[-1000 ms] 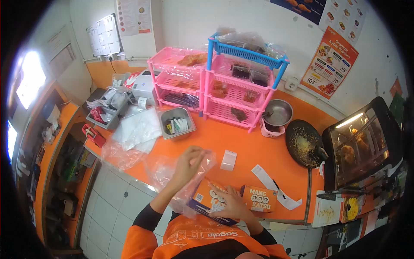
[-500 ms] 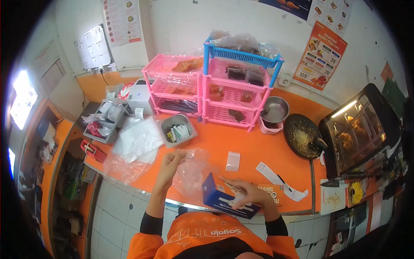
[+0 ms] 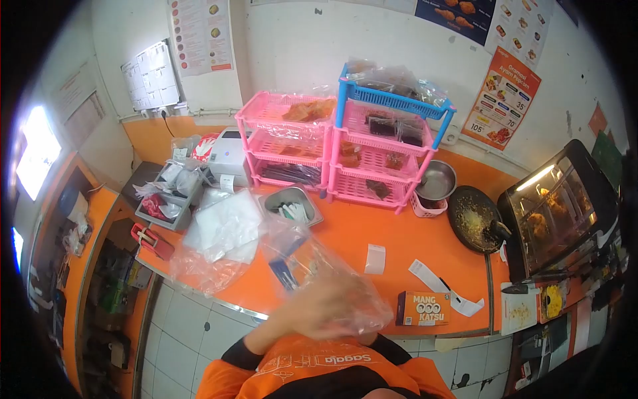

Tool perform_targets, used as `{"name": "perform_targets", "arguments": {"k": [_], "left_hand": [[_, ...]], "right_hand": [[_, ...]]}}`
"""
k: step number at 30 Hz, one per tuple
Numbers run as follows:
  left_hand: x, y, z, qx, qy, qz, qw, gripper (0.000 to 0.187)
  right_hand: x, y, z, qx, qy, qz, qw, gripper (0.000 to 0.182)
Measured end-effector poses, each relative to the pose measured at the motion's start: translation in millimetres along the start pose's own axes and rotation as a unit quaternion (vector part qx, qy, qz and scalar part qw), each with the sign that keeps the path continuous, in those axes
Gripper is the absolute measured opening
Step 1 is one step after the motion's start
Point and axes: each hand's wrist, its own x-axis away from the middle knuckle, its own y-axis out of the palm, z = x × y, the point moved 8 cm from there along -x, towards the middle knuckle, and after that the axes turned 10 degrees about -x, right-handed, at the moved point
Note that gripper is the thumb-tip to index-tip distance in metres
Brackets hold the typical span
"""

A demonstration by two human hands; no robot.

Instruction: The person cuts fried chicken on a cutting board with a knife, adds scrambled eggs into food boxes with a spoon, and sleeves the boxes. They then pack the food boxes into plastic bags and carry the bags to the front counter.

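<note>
1. The left hand (image 3: pixel 316 312) reaches across the apron (image 3: pixel 332 359) to the clear plastic bag (image 3: pixel 373 316); motion blur covers its fingers, so I cannot tell how far they are bent or what they grip
2. The right hand (image 3: pixel 354 292) is a blur behind the bag's film; I cannot tell its finger spread or grip
3. A blue-and-orange box (image 3: pixel 290 266) shows through the film, tilted, near the steel tub (image 3: pixel 315 211)
4. A second box (image 3: pixel 423 308), marked "KATSU", stands on the orange counter (image 3: pixel 345 226), near a paper strip (image 3: pixel 425 274)
</note>
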Motion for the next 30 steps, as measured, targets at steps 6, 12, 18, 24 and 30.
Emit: {"name": "perform_targets", "arguments": {"k": [6, 12, 18, 24, 30], "left_hand": [[136.8, -3.7, -156.0, 0.28, -0.331, 0.452, 0.78, 0.062], [146.7, 33.8, -130.2, 0.464, -0.342, 0.404, 0.711, 0.063], [174.2, 73.1, -131.2, 0.498, -0.363, 0.383, 0.688, 0.06], [274.9, 156.8, -115.7, 0.568, -0.518, 0.302, 0.565, 0.045], [222.4, 52.4, -64.9, 0.081, -0.52, 0.314, 0.79, 0.053]], "right_hand": [[7.9, 4.3, -11.4, -0.019, -0.029, -0.031, 0.999, 0.075], [20.7, 2.0, -21.0, -0.05, -0.064, -0.083, 0.993, 0.072], [5.5, 5.9, -26.9, -0.063, -0.07, -0.114, 0.989, 0.069], [-11.9, 6.2, -31.9, -0.024, -0.061, -0.109, 0.992, 0.066], [-25.3, 16.1, -32.7, 0.054, -0.072, -0.11, 0.99, 0.065]]}}
